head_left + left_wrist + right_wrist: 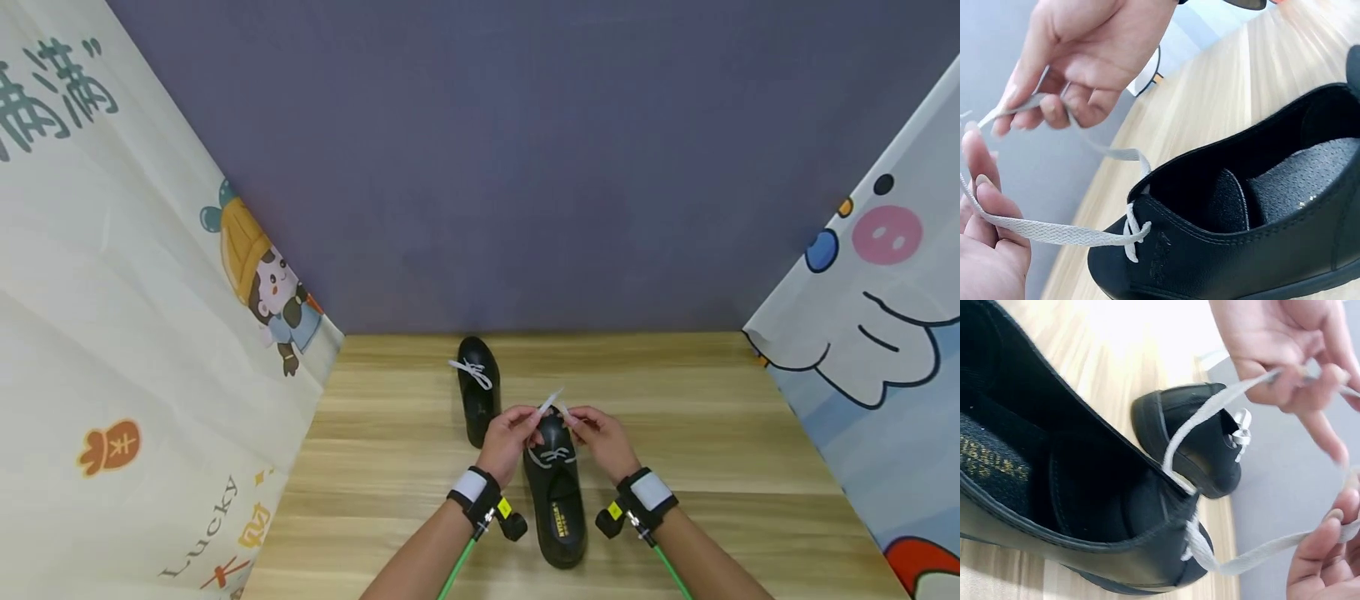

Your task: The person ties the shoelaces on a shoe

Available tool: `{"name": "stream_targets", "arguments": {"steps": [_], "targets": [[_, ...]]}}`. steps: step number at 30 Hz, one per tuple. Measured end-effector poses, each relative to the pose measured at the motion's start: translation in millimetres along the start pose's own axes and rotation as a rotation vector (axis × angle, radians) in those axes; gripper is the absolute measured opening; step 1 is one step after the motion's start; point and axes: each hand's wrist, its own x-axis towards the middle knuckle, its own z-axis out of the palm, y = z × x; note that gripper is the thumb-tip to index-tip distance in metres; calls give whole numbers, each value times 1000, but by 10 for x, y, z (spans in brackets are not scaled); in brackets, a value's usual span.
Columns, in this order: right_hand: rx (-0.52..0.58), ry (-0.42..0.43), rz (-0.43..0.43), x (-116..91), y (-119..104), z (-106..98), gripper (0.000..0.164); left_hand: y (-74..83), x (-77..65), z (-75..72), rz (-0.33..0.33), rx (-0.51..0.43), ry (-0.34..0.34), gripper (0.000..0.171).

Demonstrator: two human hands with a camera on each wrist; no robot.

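A black lace-up shoe (561,517) stands on the wooden surface between the forearms, its toe pointing away. My left hand (510,440) pinches one end of its white shoelace (1063,234) between thumb and fingers. The other end is held by my right hand (606,443), across from the left and above the toe. Both lace ends run up slack from the eyelets (1135,232) at the shoe's throat. In the right wrist view the fingertips of my left hand (1285,369) and right hand (1325,562) come close together, the lace curving between them and the shoe.
A second black shoe (480,392), its white lace tied in a bow, stands to the left and farther back. The wood-grain surface (675,375) meets a dark blue-grey panel (525,167). Printed white cloths hang on the left (150,292) and right (900,350).
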Motion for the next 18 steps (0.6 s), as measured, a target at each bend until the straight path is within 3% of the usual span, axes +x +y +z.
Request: {"name": "stream_targets", "arguments": {"steps": [5, 11, 15, 18], "targets": [[-82, -82, -27, -41, 42, 82, 19, -22, -18, 17, -9, 94, 18, 23], [-110, -158, -66, -84, 11, 140, 19, -28, -2, 57, -10, 155, 118, 16], [-99, -157, -117, -91, 4, 146, 38, -24, 12, 80, -20, 175, 172, 14], [-127, -135, -173, -78, 20, 121, 51, -3, 3, 91, -19, 189, 176, 14]]}}
